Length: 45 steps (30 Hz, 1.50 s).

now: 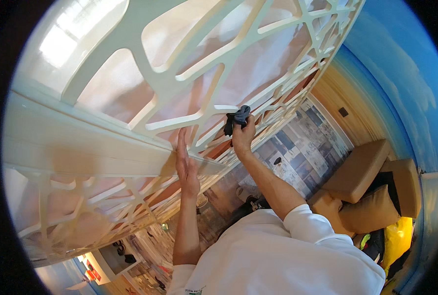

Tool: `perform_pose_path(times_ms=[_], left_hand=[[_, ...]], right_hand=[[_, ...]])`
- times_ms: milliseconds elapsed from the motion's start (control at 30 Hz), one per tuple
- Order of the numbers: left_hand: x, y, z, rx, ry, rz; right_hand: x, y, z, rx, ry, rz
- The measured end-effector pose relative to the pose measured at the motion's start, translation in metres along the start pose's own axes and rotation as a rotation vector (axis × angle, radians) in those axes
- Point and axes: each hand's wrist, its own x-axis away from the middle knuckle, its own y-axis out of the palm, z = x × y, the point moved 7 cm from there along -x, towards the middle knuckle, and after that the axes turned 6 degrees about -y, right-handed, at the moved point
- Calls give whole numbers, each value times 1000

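A white cut-out lattice panel (167, 86) with pale pinkish backing rises in front of me. My right hand (244, 136) is closed around a bunched dark grey cloth (238, 118), which is against the lattice bars or very close to them. To its left, my left hand (187, 172) is held up with straight fingers and nothing in it. Its fingertips are at the lattice's lower edge, beside a broad cream post (91, 142); whether the palm presses on the surface cannot be made out.
A second lattice section (86, 201) continues left of the post. Brown cushioned seating (359, 172) stands at the right, with a yellow bag-like item (398, 241) by it. Below lies a patchwork wood-look floor (297, 142). A blue sky-painted wall (401, 73) bounds the far right.
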Motion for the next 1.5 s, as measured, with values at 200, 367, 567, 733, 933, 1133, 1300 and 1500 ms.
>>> perform_pose_path(times_ms=[200,367,567,733,933,1133,1300,1500], left_hand=[[24,-29,48,160,96,148],[27,-25,51,234,100,249],[29,-27,51,192,95,347],[37,-26,51,173,70,397],[38,-28,53,169,59,468],[25,-20,40,107,-113,447],[9,-2,20,-65,-217,444],[-14,20,24,-472,-80,355]], right_hand=[[77,41,-2,45,64,-145],[122,67,-21,-81,261,-308],[81,65,-68,-175,217,-152],[34,58,-110,-487,6,-15],[80,69,-108,32,-269,-212],[107,68,-49,-179,18,-333],[103,57,-38,52,-331,-349],[45,-17,66,423,239,-97]])
